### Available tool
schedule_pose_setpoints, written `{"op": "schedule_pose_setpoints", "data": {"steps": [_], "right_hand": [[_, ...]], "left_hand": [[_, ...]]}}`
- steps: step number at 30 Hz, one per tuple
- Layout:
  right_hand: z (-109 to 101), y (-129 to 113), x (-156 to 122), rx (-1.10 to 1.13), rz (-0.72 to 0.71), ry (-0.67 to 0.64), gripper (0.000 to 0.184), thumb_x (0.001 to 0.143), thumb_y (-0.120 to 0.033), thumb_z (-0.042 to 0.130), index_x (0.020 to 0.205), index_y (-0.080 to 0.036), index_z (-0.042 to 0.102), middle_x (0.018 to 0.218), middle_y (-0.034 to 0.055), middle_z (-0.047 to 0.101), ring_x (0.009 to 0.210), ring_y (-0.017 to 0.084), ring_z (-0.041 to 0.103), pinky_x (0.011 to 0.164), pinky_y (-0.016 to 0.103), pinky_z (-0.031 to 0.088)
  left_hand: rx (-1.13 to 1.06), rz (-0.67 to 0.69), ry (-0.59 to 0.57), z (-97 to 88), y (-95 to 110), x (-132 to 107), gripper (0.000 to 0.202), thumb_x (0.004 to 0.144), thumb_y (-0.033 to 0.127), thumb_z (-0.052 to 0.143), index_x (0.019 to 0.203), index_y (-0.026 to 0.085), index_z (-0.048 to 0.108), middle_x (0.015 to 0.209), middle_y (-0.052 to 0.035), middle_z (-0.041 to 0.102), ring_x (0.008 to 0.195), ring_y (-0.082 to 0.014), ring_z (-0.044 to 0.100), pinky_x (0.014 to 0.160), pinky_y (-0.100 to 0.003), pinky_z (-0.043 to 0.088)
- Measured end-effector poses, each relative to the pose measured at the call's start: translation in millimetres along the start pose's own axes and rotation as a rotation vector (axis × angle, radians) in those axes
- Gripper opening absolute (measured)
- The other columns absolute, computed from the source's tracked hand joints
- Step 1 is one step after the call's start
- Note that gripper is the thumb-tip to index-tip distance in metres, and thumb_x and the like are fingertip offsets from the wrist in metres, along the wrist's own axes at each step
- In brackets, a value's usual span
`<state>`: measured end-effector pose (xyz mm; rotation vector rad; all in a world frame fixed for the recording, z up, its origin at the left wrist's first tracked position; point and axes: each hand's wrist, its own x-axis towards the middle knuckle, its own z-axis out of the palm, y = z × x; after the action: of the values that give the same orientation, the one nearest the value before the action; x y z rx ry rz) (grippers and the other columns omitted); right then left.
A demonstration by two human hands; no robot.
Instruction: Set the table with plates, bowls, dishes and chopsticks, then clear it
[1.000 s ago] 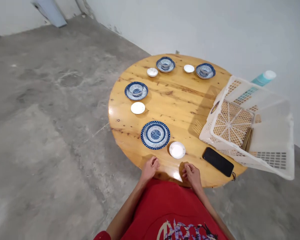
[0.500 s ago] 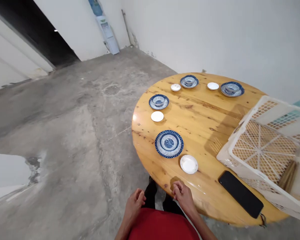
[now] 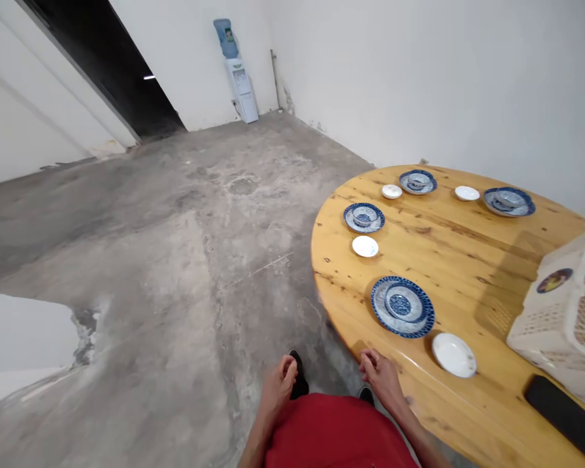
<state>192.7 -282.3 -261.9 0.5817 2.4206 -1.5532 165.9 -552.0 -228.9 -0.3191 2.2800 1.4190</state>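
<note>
My left hand (image 3: 280, 383) hangs in front of the red shirt, over the floor, its fingers loosely curled with nothing visible in them. Above the near edge of the round wooden table (image 3: 351, 286) is my right hand (image 3: 381, 374), also curled and holding nothing that I can see. Closest to it are a blue-and-white plate with a bowl (image 3: 402, 307) on top and a small white saucer (image 3: 454, 355). Farther back stand another plate with a bowl (image 3: 364, 218), a white saucer (image 3: 365, 246), and more such settings along the far rim.
On the right, a white plastic crate (image 3: 541, 312) stands on the table, partly out of view. A black phone (image 3: 565, 416) lies before it. A water dispenser (image 3: 242, 84) stands at the far wall, near a dark doorway (image 3: 112, 71). Concrete floor (image 3: 175, 273) extends to the left.
The view has turned left, so the table, dishes and crate sit farther right in the picture. Both hands stay curled in front of the body, and the dishes keep their places.
</note>
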Motion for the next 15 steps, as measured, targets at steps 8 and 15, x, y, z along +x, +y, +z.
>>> {"op": "schedule_pose_setpoints", "data": {"steps": [8, 15], "right_hand": [[107, -97, 24, -0.196, -0.14, -0.124, 0.032, 0.091, -0.038, 0.036, 0.088, -0.021, 0.062, 0.071, 0.0029, 0.068, 0.065, 0.019, 0.065, 0.065, 0.028, 0.043], [138, -159, 74, -0.42, -0.154, -0.178, 0.028, 0.094, -0.028, 0.04, 0.096, -0.02, 0.067, 0.087, 0.0056, 0.073, 0.079, 0.018, 0.065, 0.07, 0.026, 0.036]], "left_hand": [[0.028, -0.015, 0.046, -128.1, -47, 68, 0.045, 0.081, 0.062, 0.042, 0.088, 0.02, 0.057, 0.08, -0.0069, 0.068, 0.084, -0.0267, 0.07, 0.077, -0.038, 0.053], [0.037, 0.02, -0.077, -139.0, -12, 140, 0.05, 0.079, 0.064, 0.041, 0.096, 0.02, 0.058, 0.085, -0.0072, 0.069, 0.086, -0.0258, 0.071, 0.08, -0.036, 0.053]]}}
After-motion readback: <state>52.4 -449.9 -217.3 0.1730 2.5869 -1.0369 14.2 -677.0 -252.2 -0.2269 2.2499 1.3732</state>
